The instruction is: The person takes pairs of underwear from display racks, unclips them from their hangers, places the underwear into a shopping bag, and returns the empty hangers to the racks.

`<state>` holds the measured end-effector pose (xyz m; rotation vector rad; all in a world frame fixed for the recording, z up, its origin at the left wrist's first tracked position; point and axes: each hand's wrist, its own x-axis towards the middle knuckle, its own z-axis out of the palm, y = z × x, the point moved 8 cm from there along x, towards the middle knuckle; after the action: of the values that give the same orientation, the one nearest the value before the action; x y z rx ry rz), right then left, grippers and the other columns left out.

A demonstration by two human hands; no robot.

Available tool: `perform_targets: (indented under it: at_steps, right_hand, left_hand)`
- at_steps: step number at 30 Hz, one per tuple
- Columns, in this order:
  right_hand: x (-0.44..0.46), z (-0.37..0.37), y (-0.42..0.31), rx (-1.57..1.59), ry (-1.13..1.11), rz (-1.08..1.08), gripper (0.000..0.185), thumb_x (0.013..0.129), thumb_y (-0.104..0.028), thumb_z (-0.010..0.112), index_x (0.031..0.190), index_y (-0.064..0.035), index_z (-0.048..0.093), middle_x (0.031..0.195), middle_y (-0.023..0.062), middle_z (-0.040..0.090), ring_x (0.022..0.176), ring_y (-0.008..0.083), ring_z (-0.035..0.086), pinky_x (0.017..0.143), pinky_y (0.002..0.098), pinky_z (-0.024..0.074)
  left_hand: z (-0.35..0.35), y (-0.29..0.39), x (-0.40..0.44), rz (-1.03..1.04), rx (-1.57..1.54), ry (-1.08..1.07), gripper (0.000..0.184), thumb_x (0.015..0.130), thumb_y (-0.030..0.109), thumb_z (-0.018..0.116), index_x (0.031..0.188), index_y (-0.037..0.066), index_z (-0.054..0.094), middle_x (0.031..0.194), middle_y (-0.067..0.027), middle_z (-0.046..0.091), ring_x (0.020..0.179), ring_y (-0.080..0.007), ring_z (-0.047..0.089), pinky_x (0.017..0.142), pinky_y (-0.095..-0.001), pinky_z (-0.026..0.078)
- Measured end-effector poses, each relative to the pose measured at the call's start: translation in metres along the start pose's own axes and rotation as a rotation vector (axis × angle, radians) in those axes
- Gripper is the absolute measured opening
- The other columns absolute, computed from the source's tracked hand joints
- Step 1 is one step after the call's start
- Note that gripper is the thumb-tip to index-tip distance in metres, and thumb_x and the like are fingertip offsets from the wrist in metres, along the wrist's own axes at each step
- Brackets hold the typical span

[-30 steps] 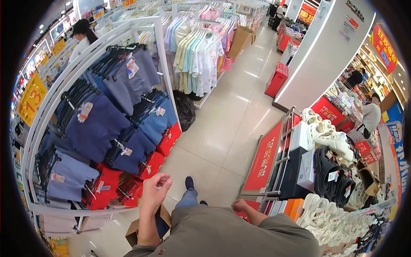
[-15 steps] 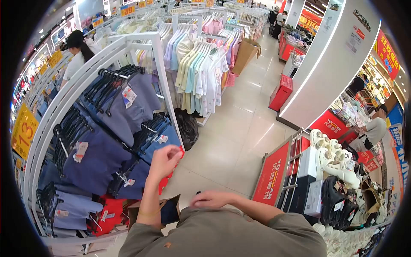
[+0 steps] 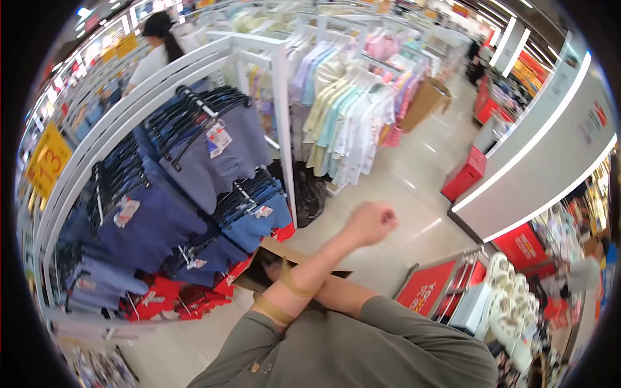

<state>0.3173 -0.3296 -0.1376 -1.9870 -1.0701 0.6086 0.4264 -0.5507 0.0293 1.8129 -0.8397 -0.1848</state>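
Clothes rack (image 3: 284,129) in white, just one, is standing on the left and carrying five clearly visible bunches of blue shorts (image 3: 152,223), with red clothes (image 3: 162,299) filling its lowest level. One pillar (image 3: 540,152) is rising on the right. Pastel shirts (image 3: 333,119), too many to count, are hanging in rows beyond the rack. One open cardboard box (image 3: 281,247) is sitting between the rack and the person, partly behind the crossed forearms; its contents are lying in shadow, too dark to name. One brown paper bag (image 3: 424,103) is hanging beside the shirts, and one black plastic bag (image 3: 310,197) is slumping on the floor. The left hand (image 3: 373,223) is reaching past the box, fingers curling into a loose fist. The right hand (image 3: 274,267) is showing only as a blurred patch behind the left forearm (image 3: 320,262); I cannot tell whether it is gripping. Two yellowish bands (image 3: 275,310) are circling that forearm.
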Motion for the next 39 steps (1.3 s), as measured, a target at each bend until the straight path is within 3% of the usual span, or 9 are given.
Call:
perform_targets:
  at_steps: [6,16,19,24,32,36,38,39]
  right_hand:
    - [-0.043,0.01,-0.006,-0.052,-0.245,-0.171,0.034,0.091,-0.022,0.06,0.117,-0.0003,0.064,0.122,0.0215,0.065,0.117,0.0365,0.059,0.1,0.0449,0.0473]
    - [-0.117,0.019,-0.014,-0.097,-0.506,-0.402,0.034,0.089,-0.021,0.061,0.116,-0.0012,0.065,0.121,0.0214,0.066,0.115,0.0366,0.06,0.099,0.045,0.0479]
    - [-0.129,0.019,-0.016,-0.098,-0.531,-0.431,0.034,0.089,-0.021,0.061,0.116,-0.0015,0.065,0.12,0.0214,0.066,0.114,0.0366,0.061,0.099,0.045,0.0481]
    - [-0.147,0.035,-0.027,-0.137,-0.617,-0.495,0.034,0.088,-0.021,0.061,0.116,-0.0019,0.066,0.119,0.0214,0.066,0.113,0.0367,0.061,0.098,0.0451,0.0485]
    - [-0.152,0.085,-0.048,-0.124,-0.739,-0.546,0.034,0.086,-0.02,0.062,0.115,-0.0026,0.067,0.118,0.0213,0.067,0.111,0.0367,0.062,0.097,0.0451,0.049]
    - [-0.139,0.127,-0.057,0.203,-0.888,-0.411,0.034,0.085,-0.02,0.062,0.115,-0.003,0.067,0.117,0.0213,0.067,0.111,0.0368,0.063,0.096,0.0452,0.0493]
    - [-0.135,0.133,-0.071,0.042,-0.858,-0.496,0.034,0.085,-0.02,0.062,0.114,-0.0032,0.067,0.117,0.0212,0.067,0.11,0.0368,0.063,0.096,0.0452,0.0494]
    - [-0.142,0.115,-0.112,-0.273,-0.733,-0.647,0.035,0.082,-0.015,0.062,0.114,-0.0045,0.068,0.117,0.0211,0.068,0.107,0.037,0.064,0.093,0.0448,0.051]
  left_hand:
    - [0.061,0.038,0.031,0.016,0.031,-0.045,0.019,0.087,0.022,0.073,0.089,0.003,0.069,0.077,-0.0121,0.072,0.07,-0.0271,0.07,0.066,-0.0377,0.054]
    - [0.062,0.035,0.041,-0.183,0.087,0.21,0.017,0.087,0.021,0.069,0.088,0.005,0.069,0.078,-0.0126,0.071,0.077,-0.0319,0.069,0.07,-0.0433,0.052]
    - [0.056,0.016,0.026,-0.244,0.103,0.31,0.018,0.088,0.021,0.072,0.089,0.003,0.069,0.075,-0.0119,0.07,0.069,-0.0253,0.069,0.066,-0.0368,0.053]
    - [0.044,0.012,0.003,-0.258,0.134,0.421,0.019,0.087,0.021,0.073,0.088,0.003,0.07,0.075,-0.0129,0.07,0.07,-0.0256,0.069,0.067,-0.0372,0.054]
    - [0.0,0.022,-0.092,-0.327,0.232,0.574,0.019,0.086,0.022,0.073,0.09,0.003,0.069,0.075,-0.012,0.071,0.071,-0.0249,0.07,0.067,-0.0369,0.054]
    - [-0.036,0.037,-0.18,-0.417,0.294,0.687,0.018,0.086,0.02,0.074,0.089,0.003,0.07,0.08,-0.0122,0.073,0.075,-0.0244,0.072,0.07,-0.0359,0.056]
    - [-0.049,0.044,-0.228,-0.467,0.307,0.732,0.018,0.086,0.019,0.073,0.087,0.002,0.07,0.082,-0.0129,0.073,0.076,-0.0248,0.073,0.071,-0.0353,0.056]
    - [-0.053,0.044,-0.252,-0.482,0.32,0.753,0.018,0.086,0.018,0.073,0.087,0.001,0.07,0.081,-0.0131,0.073,0.076,-0.0249,0.072,0.071,-0.035,0.056]
